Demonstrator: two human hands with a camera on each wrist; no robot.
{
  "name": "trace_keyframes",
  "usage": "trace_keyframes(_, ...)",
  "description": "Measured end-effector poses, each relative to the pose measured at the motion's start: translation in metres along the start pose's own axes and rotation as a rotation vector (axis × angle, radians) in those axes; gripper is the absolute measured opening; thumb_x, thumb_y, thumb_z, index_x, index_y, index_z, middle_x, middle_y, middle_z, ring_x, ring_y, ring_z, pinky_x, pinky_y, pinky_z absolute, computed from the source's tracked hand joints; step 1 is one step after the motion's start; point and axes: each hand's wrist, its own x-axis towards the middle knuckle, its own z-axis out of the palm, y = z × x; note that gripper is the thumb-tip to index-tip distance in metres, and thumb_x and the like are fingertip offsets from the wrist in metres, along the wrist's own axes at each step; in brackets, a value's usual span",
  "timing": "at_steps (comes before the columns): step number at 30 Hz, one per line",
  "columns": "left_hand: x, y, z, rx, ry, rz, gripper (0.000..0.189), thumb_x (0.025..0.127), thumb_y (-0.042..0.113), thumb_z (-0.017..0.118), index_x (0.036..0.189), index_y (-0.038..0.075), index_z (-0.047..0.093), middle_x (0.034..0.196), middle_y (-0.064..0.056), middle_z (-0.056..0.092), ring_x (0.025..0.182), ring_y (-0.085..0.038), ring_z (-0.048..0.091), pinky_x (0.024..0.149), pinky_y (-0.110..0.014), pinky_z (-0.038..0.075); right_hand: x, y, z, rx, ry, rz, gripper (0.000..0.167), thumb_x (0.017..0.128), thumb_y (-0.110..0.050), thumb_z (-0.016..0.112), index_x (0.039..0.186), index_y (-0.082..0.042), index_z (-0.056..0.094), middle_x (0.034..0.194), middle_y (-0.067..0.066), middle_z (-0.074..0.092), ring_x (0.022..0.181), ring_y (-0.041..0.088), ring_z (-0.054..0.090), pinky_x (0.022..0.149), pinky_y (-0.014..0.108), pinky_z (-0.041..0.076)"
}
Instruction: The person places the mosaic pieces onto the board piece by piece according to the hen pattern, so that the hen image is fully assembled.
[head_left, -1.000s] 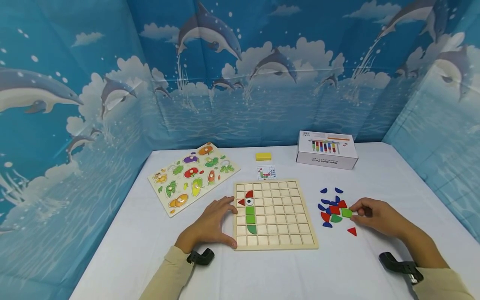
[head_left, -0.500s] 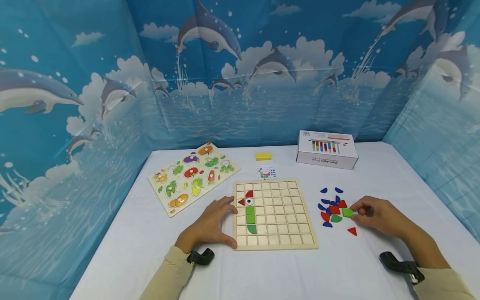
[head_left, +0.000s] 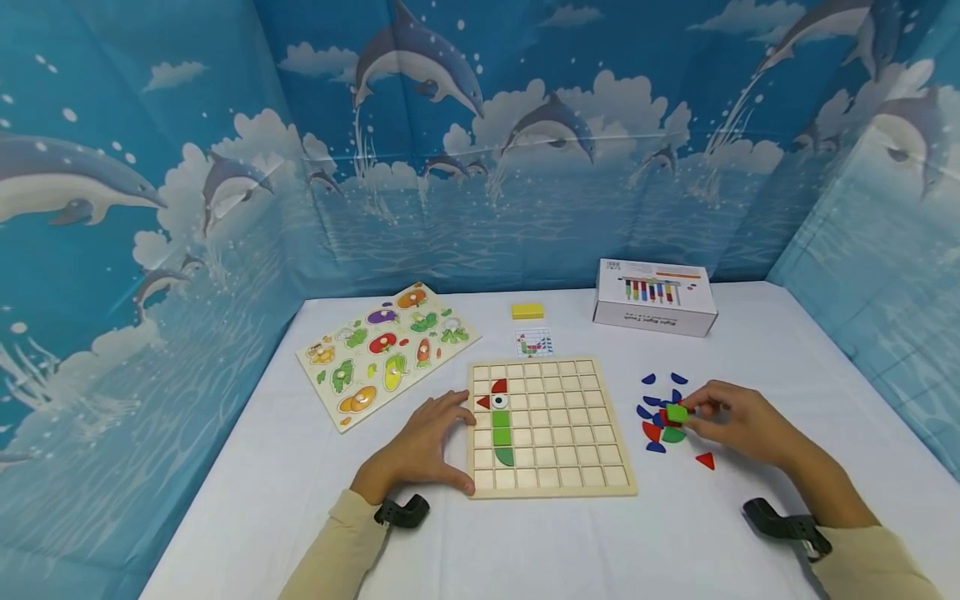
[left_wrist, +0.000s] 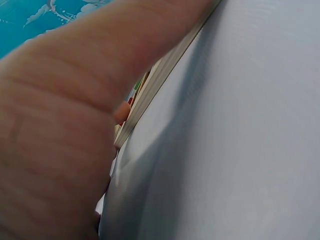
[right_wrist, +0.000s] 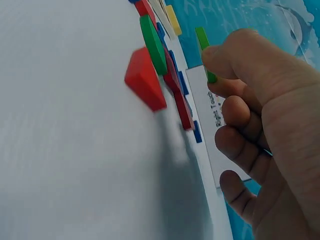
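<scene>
Head view: right hand point(head_left: 742, 421) has a green piece point(head_left: 677, 414) pinched between thumb and index finger, over the pile of loose pieces to the right of the grid board point(head_left: 570, 435). Pile is blue point(head_left: 656, 447), red point(head_left: 651, 431) and darker green point(head_left: 674, 436); one red triangle point(head_left: 705, 460) lies apart, nearer the person. Left hand point(head_left: 426, 446) has thumb and index finger spread wide, tips on the board's left edge. On the board, top down: red quarter-round point(head_left: 500, 387), eye tile point(head_left: 499, 402) with a red beak triangle point(head_left: 483, 402) on its left, two green squares point(head_left: 501, 427), green quarter-round point(head_left: 505, 457). Behind it: printed pattern card point(head_left: 534, 342), yellow block point(head_left: 527, 311). White box point(head_left: 654, 320) further right; its upside-down lettering looks like "Right Right Touch", the rest too small. Vegetable puzzle point(head_left: 412, 377) at left. All on a white-covered counter point(head_left: 525, 550), dolphin curtain point(head_left: 450, 208) around.

Left wrist: thumb fills much of the view, running along the board's side; one fingertip peeks past the edge.

Right wrist: green piece nearly edge-on between thumb and index, other fingers loosely bent. Box lettering too blurred to read.
</scene>
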Motion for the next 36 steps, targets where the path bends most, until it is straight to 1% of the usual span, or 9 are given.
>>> trace_keyframes(6,0.0,0.001,-0.001,-0.007,-0.003,0.0,0.092,0.057,0.074,0.086,0.127,0.028,0.05,0.164,-0.002,0.025,0.152,-0.022,0.014,0.122,-0.043,0.009,0.014,-0.011,0.007,0.014,-0.039,0.008,0.031,0.075,0.0,0.087,0.099,-0.012,0.072,0.079,-0.008,0.051,0.079,0.012,0.053,0.064,0.018,0.053)
trace_keyframes(11,0.0,0.001,-0.002,-0.011,-0.003,0.002,0.091,0.057,0.073,0.086,0.127,0.027,0.05,0.164,-0.002,0.025,0.152,-0.022,0.015,0.122,-0.044,0.009,0.027,-0.019,0.017,0.07,-0.101,0.034,0.028,0.079,-0.002,0.085,0.1,-0.012,0.071,0.079,-0.005,0.05,0.078,0.015,0.053,0.061,0.02,0.052)
trace_keyframes(14,0.0,0.002,-0.002,-0.008,-0.007,-0.003,0.091,0.057,0.074,0.086,0.127,0.028,0.05,0.164,-0.001,0.025,0.152,-0.021,0.014,0.122,-0.043,0.009,0.035,-0.023,0.024,0.107,-0.14,0.025,0.027,0.081,-0.004,0.084,0.101,-0.014,0.07,0.08,-0.004,0.051,0.077,0.015,0.054,0.061,0.021,0.05)
trace_keyframes(17,-0.001,0.003,-0.003,-0.006,-0.008,-0.002,0.091,0.057,0.074,0.085,0.127,0.027,0.05,0.164,-0.001,0.025,0.152,-0.021,0.015,0.122,-0.043,0.009,0.043,-0.029,0.031,0.137,-0.16,0.0,0.026,0.082,-0.005,0.083,0.101,-0.015,0.07,0.081,-0.004,0.052,0.078,0.016,0.053,0.061,0.022,0.049)
trace_keyframes(21,-0.001,0.004,-0.003,-0.012,-0.002,0.0,0.091,0.057,0.073,0.086,0.126,0.026,0.05,0.164,-0.002,0.026,0.152,-0.022,0.015,0.122,-0.045,0.009,0.055,-0.039,0.044,0.169,-0.166,-0.058,0.027,0.082,-0.006,0.084,0.102,-0.016,0.071,0.083,-0.003,0.054,0.08,0.016,0.052,0.064,0.023,0.047)
trace_keyframes(25,-0.001,0.003,-0.003,-0.012,0.002,-0.004,0.09,0.056,0.073,0.086,0.126,0.028,0.05,0.164,-0.002,0.026,0.152,-0.022,0.016,0.122,-0.044,0.009,0.066,-0.054,0.061,0.226,-0.187,-0.139,0.026,0.082,-0.005,0.084,0.102,-0.016,0.07,0.085,-0.003,0.056,0.081,0.014,0.053,0.067,0.026,0.046)
trace_keyframes(28,0.0,0.002,-0.002,-0.008,0.005,0.0,0.09,0.057,0.073,0.086,0.126,0.028,0.05,0.164,-0.002,0.027,0.152,-0.022,0.016,0.122,-0.044,0.009,0.073,-0.065,0.074,0.261,-0.221,-0.168,0.025,0.082,-0.007,0.083,0.102,-0.016,0.07,0.085,-0.004,0.057,0.081,0.013,0.054,0.066,0.025,0.047)
trace_keyframes(32,0.0,0.001,-0.002,-0.004,0.007,0.004,0.09,0.057,0.073,0.086,0.126,0.027,0.051,0.163,-0.003,0.027,0.152,-0.022,0.017,0.122,-0.044,0.01,0.081,-0.08,0.088,0.267,-0.247,-0.212,0.023,0.083,-0.009,0.082,0.101,-0.018,0.07,0.084,-0.004,0.058,0.081,0.012,0.054,0.065,0.023,0.047)
trace_keyframes(36,0.001,0.002,-0.002,-0.007,0.007,0.01,0.089,0.057,0.072,0.086,0.126,0.027,0.051,0.163,-0.004,0.027,0.152,-0.023,0.017,0.122,-0.045,0.01,0.086,-0.094,0.098,0.272,-0.243,-0.273,0.023,0.082,-0.009,0.082,0.1,-0.016,0.07,0.084,-0.004,0.059,0.08,0.011,0.054,0.066,0.023,0.048)
